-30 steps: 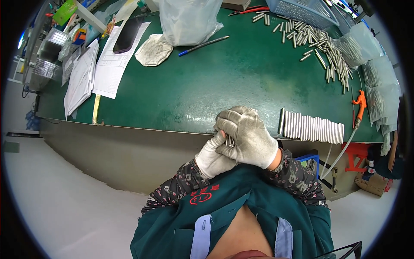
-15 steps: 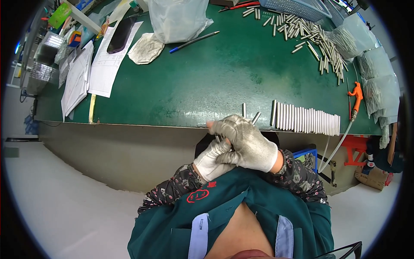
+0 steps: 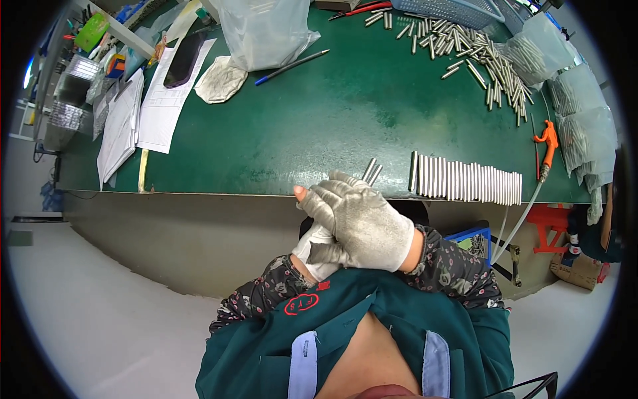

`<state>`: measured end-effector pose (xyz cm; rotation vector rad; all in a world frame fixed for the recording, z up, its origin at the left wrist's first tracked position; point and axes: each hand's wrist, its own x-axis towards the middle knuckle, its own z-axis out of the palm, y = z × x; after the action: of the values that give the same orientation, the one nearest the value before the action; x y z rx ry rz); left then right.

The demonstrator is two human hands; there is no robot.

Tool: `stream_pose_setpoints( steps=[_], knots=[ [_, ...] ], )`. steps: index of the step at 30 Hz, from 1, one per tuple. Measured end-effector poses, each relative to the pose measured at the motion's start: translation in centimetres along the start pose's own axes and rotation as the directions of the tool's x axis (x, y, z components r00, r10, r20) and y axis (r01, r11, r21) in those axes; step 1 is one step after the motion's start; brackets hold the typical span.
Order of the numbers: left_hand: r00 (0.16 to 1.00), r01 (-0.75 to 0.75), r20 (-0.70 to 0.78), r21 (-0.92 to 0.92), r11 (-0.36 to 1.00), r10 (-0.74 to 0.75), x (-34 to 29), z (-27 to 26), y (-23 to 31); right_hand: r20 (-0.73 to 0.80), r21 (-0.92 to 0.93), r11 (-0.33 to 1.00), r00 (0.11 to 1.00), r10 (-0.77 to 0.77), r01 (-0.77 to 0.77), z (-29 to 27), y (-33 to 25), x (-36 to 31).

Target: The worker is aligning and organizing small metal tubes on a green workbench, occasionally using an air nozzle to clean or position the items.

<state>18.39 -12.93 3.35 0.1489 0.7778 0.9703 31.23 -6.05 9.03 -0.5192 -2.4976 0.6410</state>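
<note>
My right hand [image 3: 369,223], in a greyed white glove with a bare fingertip, lies across my left hand [image 3: 317,247] at the bench's front edge. The right fingers are pressed together and curl over the left hand; whatever is between the palms is hidden. Of my left hand, only the gloved wrist and heel show, its fingers covered. Two short metal pins [image 3: 373,171] show just beyond the right knuckles; whether they lie on the bench or touch the hand I cannot tell. To the right, a neat row of metal pins [image 3: 465,179] lies side by side along the edge.
A loose heap of pins [image 3: 500,74] spreads below a blue basket [image 3: 458,10]. Bagged pins [image 3: 585,139] and an orange air gun [image 3: 548,143] lie at right. Papers [image 3: 159,123], a phone [image 3: 186,60], a cloth [image 3: 220,80], a pen [image 3: 292,67] and a plastic bag [image 3: 262,33] occupy the left.
My right hand has moved left and closed over the left hand, covering the pin seen between them before. The two pins beyond the knuckles now lie closer together and nearly parallel.
</note>
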Motion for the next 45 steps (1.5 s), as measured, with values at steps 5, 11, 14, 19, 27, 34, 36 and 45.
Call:
stream_pose_setpoints(
  steps=[5,11,14,19,27,34,36,45],
  knots=[
    [0.99,0.03,0.137,-0.11,0.994,-0.014,-0.1,-1.7,-0.4,-0.015,0.378,0.923,0.996,0.087,-0.075,-0.4,0.6,-0.3],
    [0.984,0.062,0.175,-0.213,0.975,-0.025,0.5,0.2,0.4,0.025,0.963,0.233,0.904,0.426,-0.137,0.5,2.2,-1.7],
    [0.979,0.13,0.186,-0.253,0.959,-0.084,0.6,0.5,0.6,0.011,0.951,0.267,0.88,0.476,-0.156,0.4,1.8,-1.2],
    [0.998,0.023,0.06,-0.223,0.975,-0.01,0.2,1.2,0.6,-0.187,0.52,0.819,0.903,0.387,-0.243,-0.9,1.2,-0.6],
    [0.971,0.109,0.231,-0.225,0.968,-0.056,0.2,1.2,1.2,0.241,-0.662,0.745,0.919,0.313,-0.08,-3.7,3.4,-1.0],
    [0.956,0.199,0.264,-0.277,0.94,-0.125,0.3,0.4,1.1,0.391,-0.555,0.812,0.804,0.447,-0.181,-5.1,5.7,0.8],
    [0.972,0.162,0.207,-0.268,0.95,-0.108,-0.1,0.7,1.3,0.426,-0.506,0.839,0.787,0.447,-0.202,-5.0,5.5,1.3],
    [0.967,0.199,0.222,-0.359,0.912,-0.124,-0.1,-1.1,1.1,0.276,-0.346,0.928,0.96,-0.043,0.141,-7.0,2.3,0.9]
  ],
)
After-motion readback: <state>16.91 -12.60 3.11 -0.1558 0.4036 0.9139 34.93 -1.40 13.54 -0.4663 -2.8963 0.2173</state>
